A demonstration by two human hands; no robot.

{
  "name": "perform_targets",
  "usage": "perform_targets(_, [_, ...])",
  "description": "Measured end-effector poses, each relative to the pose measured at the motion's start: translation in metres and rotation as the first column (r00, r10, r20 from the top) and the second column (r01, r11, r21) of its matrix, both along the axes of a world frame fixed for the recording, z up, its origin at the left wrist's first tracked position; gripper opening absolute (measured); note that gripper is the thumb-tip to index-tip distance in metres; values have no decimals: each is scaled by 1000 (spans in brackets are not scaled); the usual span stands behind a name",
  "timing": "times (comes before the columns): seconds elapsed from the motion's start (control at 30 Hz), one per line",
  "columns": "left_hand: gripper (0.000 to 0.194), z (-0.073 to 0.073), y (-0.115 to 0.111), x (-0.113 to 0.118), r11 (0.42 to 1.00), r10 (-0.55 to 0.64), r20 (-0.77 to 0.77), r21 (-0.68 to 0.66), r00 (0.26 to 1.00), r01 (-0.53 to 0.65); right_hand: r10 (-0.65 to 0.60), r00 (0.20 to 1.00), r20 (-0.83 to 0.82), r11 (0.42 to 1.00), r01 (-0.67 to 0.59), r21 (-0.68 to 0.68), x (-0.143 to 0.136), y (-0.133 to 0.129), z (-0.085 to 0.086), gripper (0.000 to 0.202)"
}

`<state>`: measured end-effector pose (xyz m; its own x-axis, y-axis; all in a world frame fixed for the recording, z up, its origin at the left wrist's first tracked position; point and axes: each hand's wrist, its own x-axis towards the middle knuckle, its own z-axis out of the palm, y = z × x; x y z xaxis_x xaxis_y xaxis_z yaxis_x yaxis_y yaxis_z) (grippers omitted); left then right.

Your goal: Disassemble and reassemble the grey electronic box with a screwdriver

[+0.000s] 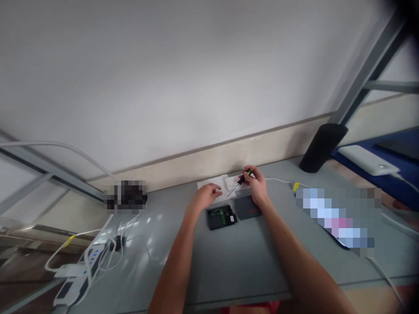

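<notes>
My right hand grips a screwdriver by its black and yellow handle. The thin metal shaft slants down to the left, its tip over a white sheet of paper. Across from it, my left hand hovers above the paper, fingers bent and apart, with nothing visible in them. Just below that hand lies an open black case with a green circuit board showing inside. A dark flat cover rests to its right, partly behind my right wrist. A small white object sits on the paper's right side.
On the grey table, a power strip with tangled white cables occupies the left. A black cylinder stands at back right, near a white power bank-like block. A blurred-out lit device lies at right. Wall behind.
</notes>
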<state>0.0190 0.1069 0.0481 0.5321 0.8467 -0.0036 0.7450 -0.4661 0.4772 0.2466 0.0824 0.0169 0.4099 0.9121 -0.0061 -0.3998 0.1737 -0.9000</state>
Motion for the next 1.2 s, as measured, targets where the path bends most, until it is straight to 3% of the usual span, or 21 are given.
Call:
perform_targets(0.1, [28, 11, -25, -16, 999, 34, 89, 2, 996, -34, -13, 1000, 15, 1000, 13, 13, 1, -2, 2, 40])
perform_targets(0.2, [28, 15, -65, -31, 999, 49, 136, 7, 989, -51, -1, 1000, 23, 999, 0, 51, 0, -5, 10, 35])
perform_targets(0.27, [39, 9, -95, -39, 999, 45, 171, 6, 984, -47, 48, 999, 1, 994, -48, 96, -2, -9, 19, 31])
perform_targets(0.33, [69, -1, -119, -43, 999, 23, 162, -42, 987, -17, 148, 989, 9, 981, -148, 126, -5, -16, 31, 29])
perform_targets(0.4, [69, -12, -133, -46, 997, 63, 185, -48, 981, -55, 288, 945, 156, 948, -304, 94, -9, -26, 41, 31])
perform_targets(0.43, [66, -17, -136, -47, 996, 86, 212, -41, 974, -80, 365, 880, 305, 916, -398, 55, -11, -32, 44, 35])
perform_targets(0.47, [66, -21, -137, -48, 995, 101, 237, -32, 966, -96, 439, 759, 480, 868, -497, -9, -15, -39, 46, 37])
perform_targets(0.53, [67, -27, -136, -49, 995, 95, 276, -13, 956, -95, 503, 405, 763, 781, -591, -201, -23, -54, 47, 44])
perform_targets(0.6, [66, -30, -133, -50, 995, 95, 308, 4, 946, -102, 521, 75, 850, 742, -532, -408, -32, -67, 43, 60])
perform_targets(0.63, [66, -31, -132, -50, 994, 100, 320, 8, 942, -109, 517, -42, 855, 737, -485, -470, -37, -73, 41, 66])
perform_targets(0.7, [69, -32, -131, -51, 993, 108, 329, 7, 938, -117, 483, -176, 858, 756, -411, -510, -42, -81, 37, 70])
perform_targets(0.8, [75, -35, -132, -51, 991, 128, 339, 0, 932, -136, 414, -199, 888, 806, -374, -459, -40, -86, 38, 60])
perform_targets(0.97, [98, -43, -133, -52, 972, 235, 390, -108, 890, -209, 364, -12, 931, 868, -357, -344, -19, -106, 47, 45])
perform_targets(1.03, [99, -46, -131, -53, 971, 237, 406, -130, 883, -201, 375, 27, 927, 838, -437, -326, -12, -122, 50, 43])
perform_targets(1.13, [92, -49, -130, -55, 974, 223, 421, -132, 879, -184, 447, -44, 893, 761, -507, -405, -11, -146, 48, 39])
perform_targets(1.2, [90, -50, -130, -55, 973, 229, 428, -129, 875, -191, 470, -90, 878, 758, -469, -453, -15, -158, 43, 40])
